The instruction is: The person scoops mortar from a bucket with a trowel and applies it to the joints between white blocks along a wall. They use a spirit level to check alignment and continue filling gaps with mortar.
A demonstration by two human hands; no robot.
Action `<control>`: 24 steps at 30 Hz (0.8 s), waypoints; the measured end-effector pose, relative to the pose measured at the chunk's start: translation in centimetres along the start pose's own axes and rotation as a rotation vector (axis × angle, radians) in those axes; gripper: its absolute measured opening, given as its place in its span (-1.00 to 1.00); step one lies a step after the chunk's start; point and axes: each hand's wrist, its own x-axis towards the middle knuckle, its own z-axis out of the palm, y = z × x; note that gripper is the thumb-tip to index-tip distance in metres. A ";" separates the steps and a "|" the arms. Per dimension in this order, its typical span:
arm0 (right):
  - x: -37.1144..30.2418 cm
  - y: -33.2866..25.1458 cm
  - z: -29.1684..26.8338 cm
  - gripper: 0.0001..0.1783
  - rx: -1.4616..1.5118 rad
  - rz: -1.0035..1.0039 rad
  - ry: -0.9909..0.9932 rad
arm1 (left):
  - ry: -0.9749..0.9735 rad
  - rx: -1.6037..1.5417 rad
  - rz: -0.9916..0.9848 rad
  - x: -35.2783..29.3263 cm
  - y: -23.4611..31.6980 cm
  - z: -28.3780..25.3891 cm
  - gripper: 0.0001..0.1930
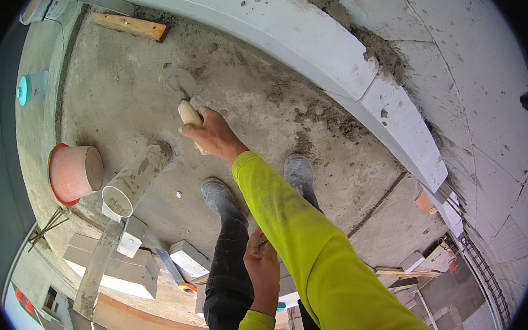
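My right hand (213,133) is stretched out ahead over the concrete floor (233,87), its fingers wrapped round the pale wooden handle (190,113) of a trowel. The thin metal neck runs forward to the trowel's blade (180,81), which is close to the grey floor and blends with it. Low in front of my body, my left hand (262,267) is closed with curled fingers, partly behind my right sleeve. Whether anything is inside it is hidden. Both arms wear bright yellow-green sleeves.
White blocks form a curved low wall (355,65) on the right, with mortar along it. To the left are an upturned pinkish bucket (77,172) and a grey pipe (137,175). Nearer lie a handsaw (172,268) and loose blocks (189,258); a wooden plank (130,26) lies far off.
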 end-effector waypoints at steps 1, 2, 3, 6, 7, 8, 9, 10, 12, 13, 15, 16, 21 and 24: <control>0.5 0.5 0.7 -0.53 0.103 0.081 -0.075 | -0.035 0.027 0.041 -0.2 0.5 -0.3 -0.63; 1.3 1.2 1.0 -0.53 0.219 0.152 -0.153 | -0.040 0.004 0.038 -0.3 1.0 -0.5 -0.64; 2.6 1.6 2.0 -0.50 0.032 0.114 -0.056 | -0.022 -0.024 0.019 -0.7 1.3 -0.6 -0.66; 6.2 3.3 3.5 -0.46 -0.162 -0.013 0.232 | 0.013 -0.057 0.018 -1.1 2.1 -1.2 -0.66; 7.0 4.1 3.4 -0.48 -0.187 -0.003 0.324 | 0.010 -0.061 0.006 -0.9 2.3 -1.5 -0.65; 7.2 5.1 3.2 -0.49 -0.085 -0.039 0.376 | 0.023 0.080 0.040 -0.7 2.3 -1.6 -0.64; 7.1 6.0 2.5 -0.50 0.012 -0.058 0.413 | -0.016 0.202 0.170 -0.5 2.4 -1.8 -0.63; 6.6 7.0 1.6 -0.50 0.111 -0.093 0.464 | -0.043 0.278 0.145 -0.2 2.3 -1.9 -0.61; 4.5 8.6 0.0 -0.55 0.269 -0.033 0.510 | -0.169 0.486 0.186 0.5 2.4 -2.2 -0.56; 2.6 9.7 -1.4 -0.57 0.416 0.022 0.499 | -0.189 0.632 0.204 0.7 2.4 -2.5 -0.51; -1.3 11.5 -4.7 -0.61 0.575 0.087 0.520 | -0.095 0.437 0.046 1.2 2.3 -3.1 -0.49; -3.7 12.5 -6.4 -0.62 0.589 0.110 0.553 | -0.057 0.342 -0.019 1.4 2.2 -3.6 -0.48; -16.9 17.5 -12.3 -0.60 0.296 0.197 0.753 | -0.015 0.556 -0.026 1.5 0.2 -5.1 -0.49; -24.7 20.3 -13.0 -0.54 -0.208 0.166 0.766 | -0.043 0.634 -0.032 1.6 -1.4 -5.5 -0.49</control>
